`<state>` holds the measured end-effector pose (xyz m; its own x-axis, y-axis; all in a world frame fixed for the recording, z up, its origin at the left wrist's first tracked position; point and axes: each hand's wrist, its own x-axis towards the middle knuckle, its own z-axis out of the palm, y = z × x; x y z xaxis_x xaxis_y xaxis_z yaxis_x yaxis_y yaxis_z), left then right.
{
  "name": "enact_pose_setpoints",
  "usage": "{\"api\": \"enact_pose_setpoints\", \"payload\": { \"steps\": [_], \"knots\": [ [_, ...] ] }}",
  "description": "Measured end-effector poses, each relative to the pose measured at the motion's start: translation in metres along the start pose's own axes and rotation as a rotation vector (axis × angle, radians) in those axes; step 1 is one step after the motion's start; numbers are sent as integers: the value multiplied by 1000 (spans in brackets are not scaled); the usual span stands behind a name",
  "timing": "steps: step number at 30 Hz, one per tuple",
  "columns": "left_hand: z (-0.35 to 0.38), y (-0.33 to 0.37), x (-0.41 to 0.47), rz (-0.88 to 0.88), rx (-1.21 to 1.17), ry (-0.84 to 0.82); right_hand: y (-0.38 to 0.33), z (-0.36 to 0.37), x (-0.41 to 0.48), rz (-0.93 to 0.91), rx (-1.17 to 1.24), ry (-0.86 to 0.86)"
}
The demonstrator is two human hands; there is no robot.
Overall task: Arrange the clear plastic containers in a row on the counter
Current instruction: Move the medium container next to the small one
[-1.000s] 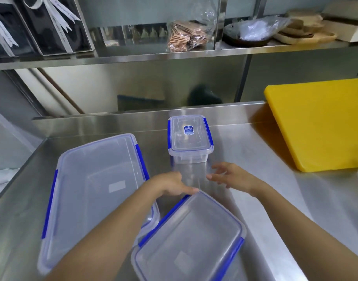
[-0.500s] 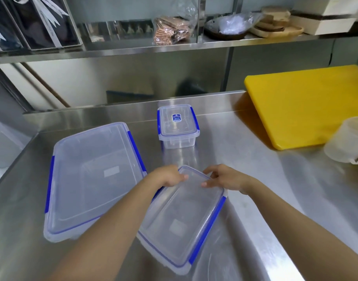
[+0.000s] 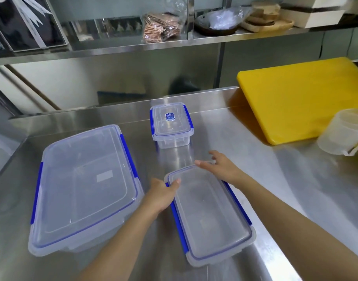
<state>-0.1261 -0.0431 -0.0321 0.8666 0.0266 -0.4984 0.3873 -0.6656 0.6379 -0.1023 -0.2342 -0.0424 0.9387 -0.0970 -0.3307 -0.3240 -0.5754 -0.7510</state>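
Three clear plastic containers with blue clips sit on the steel counter (image 3: pixel 224 138). The large container (image 3: pixel 82 185) lies at the left. A small container (image 3: pixel 171 124) with a blue label stands near the back. The medium container (image 3: pixel 210 216) lies lengthwise in front of me. My left hand (image 3: pixel 162 194) grips its far left corner, thumb on the lid. My right hand (image 3: pixel 219 166) rests at its far right corner with fingers spread, touching the lid's edge.
A yellow cutting board (image 3: pixel 304 98) leans at the back right, with a translucent measuring jug (image 3: pixel 344 131) in front of it. A steel shelf (image 3: pixel 153 47) above holds bags, bowls and wooden plates. The counter's raised back edge runs behind the small container.
The medium container has been turned from a diagonal lie to pointing away from me, apart from the large one. Both hands stayed at its far end; the right hand's fingers have spread.
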Motion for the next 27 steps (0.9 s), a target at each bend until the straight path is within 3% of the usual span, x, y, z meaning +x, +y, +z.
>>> {"api": "enact_pose_setpoints", "payload": {
  "steps": [2,5,7,10,15,20,24,27],
  "knots": [
    [-2,-5,-9,-39,88,-94,2,-21,-14,122,-83,-153],
    [-4,-11,-16,-70,201,-332,8,-55,-31,230,-160,-601],
    [-1,-9,-16,-67,128,-410,13,-62,-37,217,-116,-691],
    [9,1,-16,-19,38,-319,25,-59,-35,166,-40,-555],
    [41,28,1,191,-49,-54,44,-61,-21,179,188,-103],
    [77,70,11,324,-203,-228,56,-74,5,178,267,317],
    [97,90,28,371,57,-345,57,-89,33,175,224,419],
    [104,99,51,470,247,-152,50,-99,59,155,158,420]
  ]
}}
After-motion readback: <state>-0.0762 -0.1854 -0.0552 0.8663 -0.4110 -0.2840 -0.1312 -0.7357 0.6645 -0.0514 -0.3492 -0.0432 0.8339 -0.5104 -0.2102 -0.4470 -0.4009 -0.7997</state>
